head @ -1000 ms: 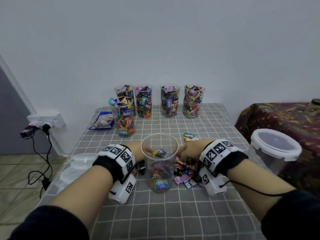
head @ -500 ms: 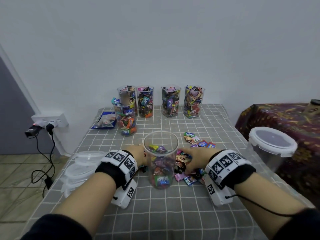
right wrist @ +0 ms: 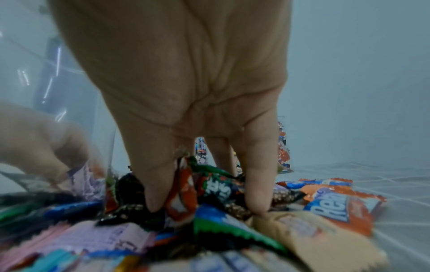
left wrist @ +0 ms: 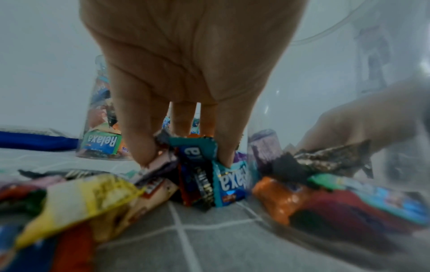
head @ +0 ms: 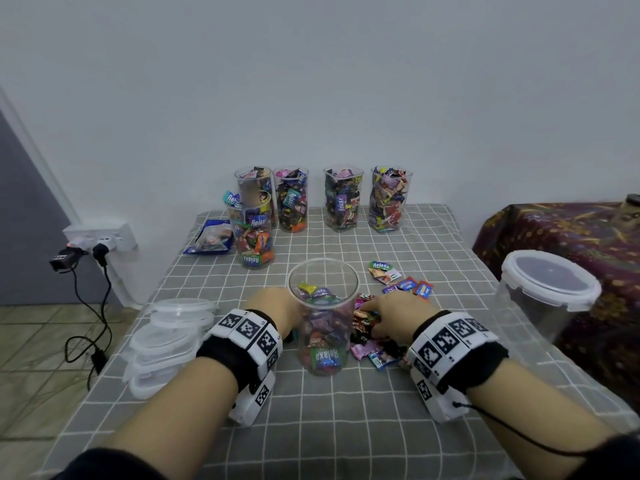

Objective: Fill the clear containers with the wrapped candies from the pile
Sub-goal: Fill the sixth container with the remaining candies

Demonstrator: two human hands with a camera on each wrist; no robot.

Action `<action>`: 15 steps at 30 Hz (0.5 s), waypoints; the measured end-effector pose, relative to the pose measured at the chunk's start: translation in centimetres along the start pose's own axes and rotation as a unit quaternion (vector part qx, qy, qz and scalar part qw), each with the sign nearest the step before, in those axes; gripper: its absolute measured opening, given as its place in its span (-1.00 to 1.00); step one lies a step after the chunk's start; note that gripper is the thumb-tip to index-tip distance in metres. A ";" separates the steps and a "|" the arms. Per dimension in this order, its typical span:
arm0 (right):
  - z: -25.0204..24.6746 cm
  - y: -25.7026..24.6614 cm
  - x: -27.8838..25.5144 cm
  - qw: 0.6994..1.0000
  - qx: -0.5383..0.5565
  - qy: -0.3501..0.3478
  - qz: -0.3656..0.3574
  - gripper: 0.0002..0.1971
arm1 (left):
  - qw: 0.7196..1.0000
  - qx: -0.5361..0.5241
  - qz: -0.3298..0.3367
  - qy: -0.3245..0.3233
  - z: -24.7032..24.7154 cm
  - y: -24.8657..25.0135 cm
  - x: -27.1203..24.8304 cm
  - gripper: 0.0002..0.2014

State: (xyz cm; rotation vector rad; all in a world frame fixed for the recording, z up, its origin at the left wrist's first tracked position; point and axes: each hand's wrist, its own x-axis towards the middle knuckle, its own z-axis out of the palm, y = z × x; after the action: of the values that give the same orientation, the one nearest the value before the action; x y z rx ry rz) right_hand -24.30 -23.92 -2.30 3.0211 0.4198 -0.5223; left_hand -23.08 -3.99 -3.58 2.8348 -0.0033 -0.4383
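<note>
Clear container [head: 323, 317] upright mid-table, roughly half full, rim open. L hand [head: 273, 308] just left of it, fingers [left wrist: 139, 139] curled down, pinching teal wrapper bunch [left wrist: 197, 152] off cloth. R hand [head: 398, 311] on candy pile [head: 370, 337] just right, fingertips [right wrist: 256, 185] dug in round wrappers (grip looks closed, blurry). Five filled jars [head: 343, 202] toward back edge. Lid stack [head: 169, 341] overhangs left edge; bare cloth [head: 346, 427] in front.
</note>
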 end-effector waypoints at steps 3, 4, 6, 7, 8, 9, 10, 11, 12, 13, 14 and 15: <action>0.2 0.0 0.1 0.999 0.015 0.027 0.007 -0.55 | 1.000 -0.017 -0.003 0.010 0.0 0.0 -0.2 -0.82; 0.2 -0.1 0.2 0.999 0.019 0.035 0.008 -0.57 | 1.000 -0.017 -0.003 0.017 0.0 0.0 -0.3 -0.81; 0.2 -0.1 0.4 0.998 0.026 0.049 0.008 -0.62 | 0.999 -0.027 -0.007 0.031 0.0 -0.1 -0.4 -0.79; 0.2 0.0 0.4 0.998 0.031 0.056 0.007 -0.63 | 0.999 -0.037 -0.006 0.035 -0.1 -0.1 -0.5 -0.79; 0.2 0.1 0.4 0.997 0.038 0.064 0.006 -0.64 | 0.999 -0.039 0.000 0.036 -0.1 -0.1 -0.5 -0.79; 0.2 0.2 0.4 0.996 0.046 0.073 0.006 -0.64 | 0.999 -0.034 0.003 0.036 -0.2 -0.1 -0.4 -0.80; 0.2 0.4 0.4 0.995 0.055 0.082 0.006 -0.64 | 0.999 -0.028 0.008 0.040 -0.2 -0.2 -0.4 -0.80; 0.3 0.5 0.3 0.994 0.064 0.091 0.008 -0.63 | 0.998 -0.023 0.013 0.048 -0.1 -0.2 -0.4 -0.80; 0.2 0.6 0.2 0.992 0.072 0.099 0.008 -0.62 | 0.998 -0.016 0.018 0.060 -0.1 -0.3 -0.4 -0.80; 0.2 0.6 0.1 0.991 0.078 0.108 0.009 -0.63 | 0.997 -0.004 0.025 0.072 -0.1 -0.4 -0.4 -0.79; 0.2 0.7 0.1 0.989 0.085 0.118 0.010 -0.64 | 0.996 0.014 0.030 0.086 -0.1 -0.4 -0.5 -0.77; 0.2 0.7 0.0 0.987 0.094 0.131 0.011 -0.66 | 0.994 0.031 0.034 0.101 -0.1 -0.5 -0.5 -0.76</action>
State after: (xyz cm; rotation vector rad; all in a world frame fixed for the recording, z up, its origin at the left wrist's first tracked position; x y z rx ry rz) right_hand -24.18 -24.64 -2.47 3.2853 0.3655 -0.1705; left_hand -23.56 -3.50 -3.51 2.9159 -0.0759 -0.1387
